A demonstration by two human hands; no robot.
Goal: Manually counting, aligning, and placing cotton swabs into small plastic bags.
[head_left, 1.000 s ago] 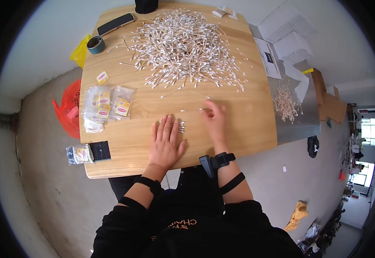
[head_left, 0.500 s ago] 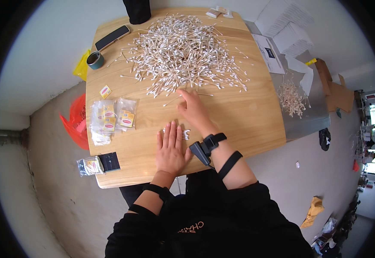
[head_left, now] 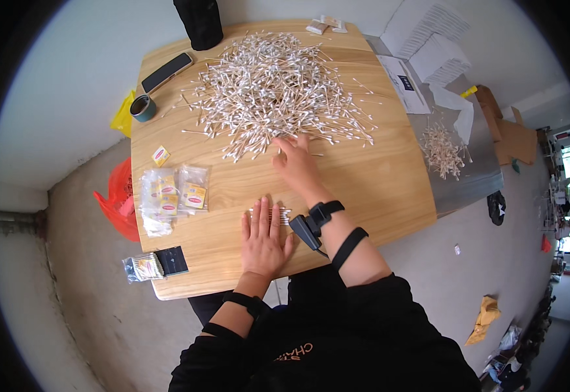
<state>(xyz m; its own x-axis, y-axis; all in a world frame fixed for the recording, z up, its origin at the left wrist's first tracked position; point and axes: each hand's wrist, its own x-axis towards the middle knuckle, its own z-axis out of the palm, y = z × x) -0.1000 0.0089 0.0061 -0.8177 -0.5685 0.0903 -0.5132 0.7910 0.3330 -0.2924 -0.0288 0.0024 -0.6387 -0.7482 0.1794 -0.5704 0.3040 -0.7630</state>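
A large heap of cotton swabs (head_left: 272, 85) with white tips and pale wooden sticks covers the far middle of the wooden table (head_left: 363, 176). My right hand (head_left: 298, 168) reaches to the heap's near edge, fingertips touching the swabs there, fingers apart. Close to the table's front edge, my left hand (head_left: 265, 245) lies flat, fingers stretched over a small row of cotton swabs (head_left: 283, 216). The row's ends show between and beside the fingers; the rest is hidden under them. Both forearms wear black straps, and the right wrist carries a small black device.
Clear plastic bags with yellow-and-white cards (head_left: 193, 189) lie at the left. A filled swab pack (head_left: 144, 266) overhangs the left front corner. Farther back are a dark cup (head_left: 143, 108), a phone (head_left: 167, 72) and a black pouch (head_left: 198, 25). Loose swabs (head_left: 443, 151) lie on a grey side surface.
My right hand has spread its fingers and now touches the heap's near edge. My left hand stays over the row. The whole view has shifted slightly.
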